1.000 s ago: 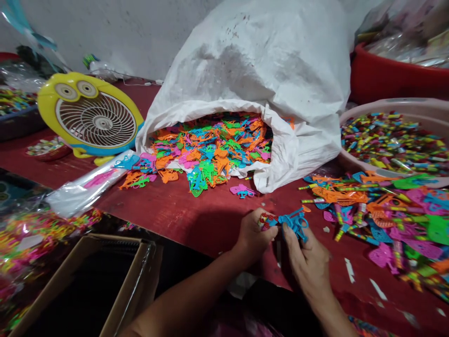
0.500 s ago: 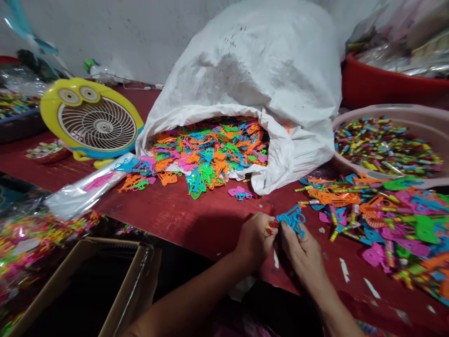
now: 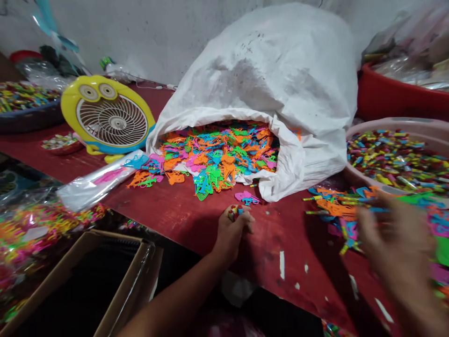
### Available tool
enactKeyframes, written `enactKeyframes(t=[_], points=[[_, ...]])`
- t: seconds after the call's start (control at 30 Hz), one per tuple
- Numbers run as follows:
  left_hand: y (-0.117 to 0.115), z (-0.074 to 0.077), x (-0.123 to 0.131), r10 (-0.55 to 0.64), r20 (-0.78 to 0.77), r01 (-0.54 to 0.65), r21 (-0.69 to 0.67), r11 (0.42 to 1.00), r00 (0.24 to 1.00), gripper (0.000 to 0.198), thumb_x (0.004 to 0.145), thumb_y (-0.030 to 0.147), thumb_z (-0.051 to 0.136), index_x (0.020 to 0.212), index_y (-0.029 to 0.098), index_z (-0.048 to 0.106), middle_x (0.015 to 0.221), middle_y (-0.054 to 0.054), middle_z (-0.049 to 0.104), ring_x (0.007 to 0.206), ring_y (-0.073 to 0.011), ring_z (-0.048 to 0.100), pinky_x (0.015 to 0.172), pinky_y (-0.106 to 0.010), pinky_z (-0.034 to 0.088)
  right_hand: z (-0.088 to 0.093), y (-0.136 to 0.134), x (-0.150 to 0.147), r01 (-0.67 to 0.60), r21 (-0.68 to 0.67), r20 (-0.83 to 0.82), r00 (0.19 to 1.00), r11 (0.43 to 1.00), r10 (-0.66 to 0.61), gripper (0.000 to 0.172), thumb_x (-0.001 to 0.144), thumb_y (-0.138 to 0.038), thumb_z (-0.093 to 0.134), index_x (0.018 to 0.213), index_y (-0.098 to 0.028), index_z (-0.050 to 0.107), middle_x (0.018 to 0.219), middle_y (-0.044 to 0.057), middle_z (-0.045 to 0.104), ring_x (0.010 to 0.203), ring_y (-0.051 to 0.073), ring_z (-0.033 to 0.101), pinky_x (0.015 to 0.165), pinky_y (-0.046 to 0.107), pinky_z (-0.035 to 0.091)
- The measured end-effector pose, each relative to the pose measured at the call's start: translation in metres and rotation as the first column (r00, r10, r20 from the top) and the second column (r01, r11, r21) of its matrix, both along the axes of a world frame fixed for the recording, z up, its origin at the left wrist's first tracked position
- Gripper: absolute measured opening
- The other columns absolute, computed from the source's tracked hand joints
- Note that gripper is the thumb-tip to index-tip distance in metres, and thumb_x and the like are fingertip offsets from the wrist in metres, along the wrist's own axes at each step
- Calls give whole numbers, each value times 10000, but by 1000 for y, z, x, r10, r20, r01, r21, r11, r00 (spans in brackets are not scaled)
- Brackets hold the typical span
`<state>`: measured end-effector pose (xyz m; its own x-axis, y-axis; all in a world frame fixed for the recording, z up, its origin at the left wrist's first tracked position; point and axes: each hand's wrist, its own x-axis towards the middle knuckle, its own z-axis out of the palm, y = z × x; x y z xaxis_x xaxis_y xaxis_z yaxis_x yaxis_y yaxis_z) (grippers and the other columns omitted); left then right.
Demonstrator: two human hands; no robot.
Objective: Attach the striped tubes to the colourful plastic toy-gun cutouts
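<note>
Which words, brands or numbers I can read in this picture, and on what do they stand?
None can be read. The yellow fan and the white woven sack show no text. The plastic bags in the red tub are too blurred to tell whether they carry printing.

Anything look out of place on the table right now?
The white woven sack lies on its side, spilling colourful plastic toy pieces onto the red table. One pink-and-blue piece sits apart from the heap. White flecks mark the table, either chipped paint or scraps.
</note>
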<state>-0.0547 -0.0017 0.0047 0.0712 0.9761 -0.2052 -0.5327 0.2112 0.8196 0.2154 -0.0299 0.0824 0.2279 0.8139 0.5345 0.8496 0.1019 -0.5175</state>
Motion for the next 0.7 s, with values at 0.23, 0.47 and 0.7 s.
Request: enactKeyframes(t=[0.23, 0.47, 0.7], points=[[-1, -4, 3, 46, -67, -43, 51, 998, 997, 331, 772, 365, 732, 984, 113, 693, 609, 23, 602, 523, -74, 487, 550, -207, 389, -51, 56, -142, -304, -371, 408, 795, 877, 449, 337, 911, -107, 447, 1201, -149, 613, 1157, 145, 643, 1028, 250, 608, 831, 319, 481], [0, -10, 1, 74, -58, -73, 23, 997, 996, 382, 779, 392, 727, 1042, 120, 681, 624, 34, 564, 524, -69, 438, 536, -205, 364, -61, 56, -121, -308, -393, 295, 850, 866, 436, 296, 918, -169, 449, 1104, -145, 678, 956, 108, 672, 864, 217, 635, 728, 293, 481], [-3, 1, 12, 68, -99, -62, 62, 996, 993, 194, 766, 327, 710, 799, 147, 647, 624, 32, 548, 578, -91, 474, 591, -221, 385, -51, 9, -110, -556, -348, -574, 763, 755, 297, 287, 888, -422, 580, 1014, -177, 658, 742, 7, 661, 602, 135, 580, 551, 235, 455]])
